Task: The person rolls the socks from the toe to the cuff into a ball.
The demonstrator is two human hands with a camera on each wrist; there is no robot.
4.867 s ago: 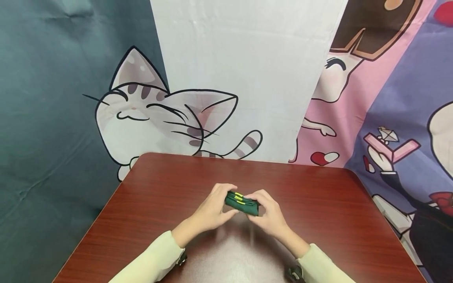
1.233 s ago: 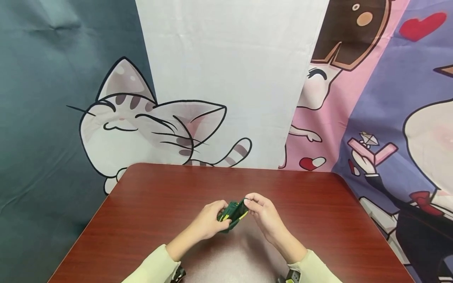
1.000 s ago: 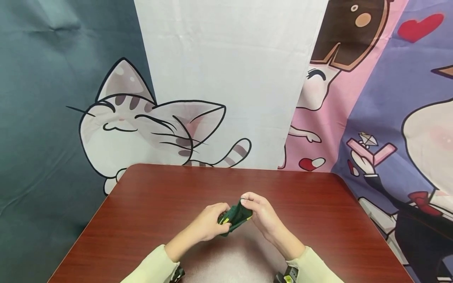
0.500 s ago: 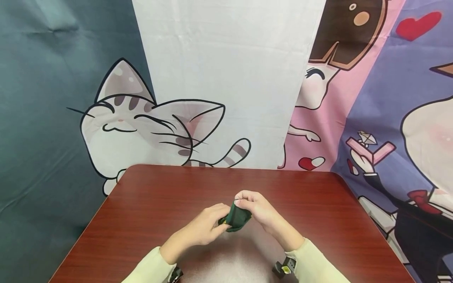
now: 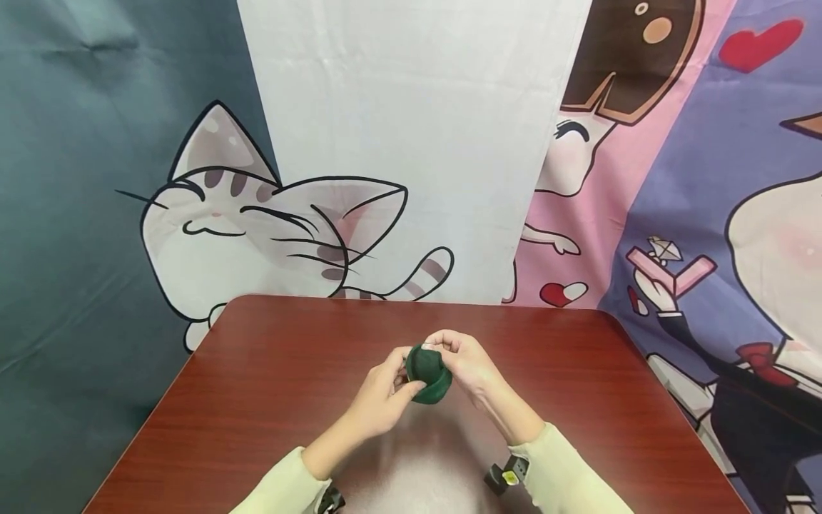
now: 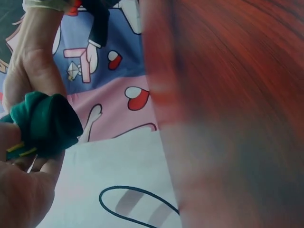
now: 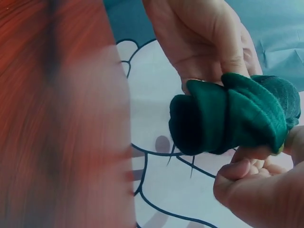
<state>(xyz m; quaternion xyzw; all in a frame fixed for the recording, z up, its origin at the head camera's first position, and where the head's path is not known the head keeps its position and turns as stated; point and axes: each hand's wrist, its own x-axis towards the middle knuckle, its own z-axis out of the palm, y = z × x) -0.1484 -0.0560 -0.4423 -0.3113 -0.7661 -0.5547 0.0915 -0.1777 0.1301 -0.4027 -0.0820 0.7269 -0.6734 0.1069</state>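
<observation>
A rolled-up pair of dark green socks [image 5: 435, 389] is held above the table in the head view, its round folded end facing the camera. My left hand [image 5: 384, 396] grips it from the left, thumb across the lower edge. From the right, my right hand [image 5: 472, 365] pinches the upper rim between thumb and fingers. In the left wrist view the green socks [image 6: 45, 121] form a short tube with a dark opening and yellow stripes near the left thumb. The right wrist view shows the socks [image 7: 213, 116] with overlapping fabric layers; the left hand [image 7: 209, 40] is behind them.
A reddish-brown wooden table [image 5: 270, 400] lies beneath both hands. Behind it hangs a cloth backdrop [image 5: 417, 107] with a cartoon cat and figures. A dark wrist device [image 5: 507, 475] shows at the right sleeve.
The flat folded bundle with yellow stripes showing has become a rounded roll. My right fingers have pulled fabric up and left over it, and the bundle has turned its end to the camera.
</observation>
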